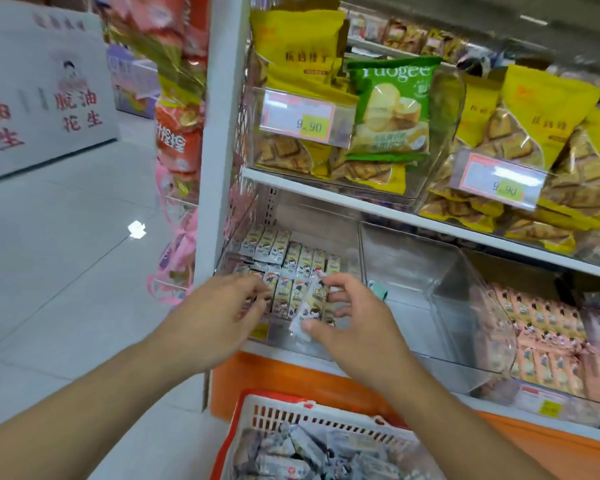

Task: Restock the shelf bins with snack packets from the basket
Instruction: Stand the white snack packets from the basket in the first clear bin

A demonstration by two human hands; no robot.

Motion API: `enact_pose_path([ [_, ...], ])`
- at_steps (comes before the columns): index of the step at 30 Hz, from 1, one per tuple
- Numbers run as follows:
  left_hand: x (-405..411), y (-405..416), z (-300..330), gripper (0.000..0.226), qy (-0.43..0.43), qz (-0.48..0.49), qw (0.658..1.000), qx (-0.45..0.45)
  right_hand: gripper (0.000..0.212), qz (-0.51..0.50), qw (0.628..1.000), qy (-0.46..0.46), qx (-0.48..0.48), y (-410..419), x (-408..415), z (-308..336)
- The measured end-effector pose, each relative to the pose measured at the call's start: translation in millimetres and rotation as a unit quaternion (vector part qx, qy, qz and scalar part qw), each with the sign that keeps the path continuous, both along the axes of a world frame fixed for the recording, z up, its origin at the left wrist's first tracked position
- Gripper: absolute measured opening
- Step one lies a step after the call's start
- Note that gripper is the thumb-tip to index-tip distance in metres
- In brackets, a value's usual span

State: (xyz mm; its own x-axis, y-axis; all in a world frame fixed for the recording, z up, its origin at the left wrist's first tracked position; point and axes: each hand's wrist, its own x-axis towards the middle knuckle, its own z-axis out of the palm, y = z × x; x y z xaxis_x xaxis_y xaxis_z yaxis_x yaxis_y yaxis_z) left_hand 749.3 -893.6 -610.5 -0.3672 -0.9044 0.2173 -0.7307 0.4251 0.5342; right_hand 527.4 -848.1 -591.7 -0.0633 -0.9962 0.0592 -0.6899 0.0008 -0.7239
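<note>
Both hands were up at the front of the clear shelf bin [288, 209] on the lower shelf, right at its left end beside the white upright post [219, 133]. The shelf board [430, 220] sat close overhead, so not much headroom, but the neighbouring clear bin [440, 289] to the right had plenty of open space inside. The right hand [352, 320] had a single snack packet [307, 315] pinched between thumb and curled fingers, tilted at the bin's front edge. The left hand [219, 317] had its fingers loosely bent over the front row; couldn't tell whether it actually gripped anything. Packets already in the bin [291, 261] stood upright in neat rows, pale wrappers with little cartoon figures. The basket [323, 420], red-orange with a white slotted wall, sat just below the hands, holding a loose pile of the same greyish-white packets [291, 455]. Open tiled floor [66, 237] to the left.
</note>
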Motion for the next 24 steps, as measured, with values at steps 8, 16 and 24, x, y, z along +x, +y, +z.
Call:
enact_pose_path([
  [8,11.0,-29.2,-39.0,0.05,-0.219,-0.02,0.974,-0.045,0.067,-0.013,0.992,0.109,0.063,-154.7,1.2,-20.5],
  [16,2.0,-30.9,-31.9,0.069,-0.26,-0.005,0.965,-0.034,0.068,-0.009,0.991,0.118,0.069,-211.9,3.9,-51.0],
  [24,-2.9,-26.3,-25.9,0.071,-0.27,0.003,0.963,-0.023,0.068,0.019,0.985,0.173,0.021,-217.7,3.2,-64.3],
])
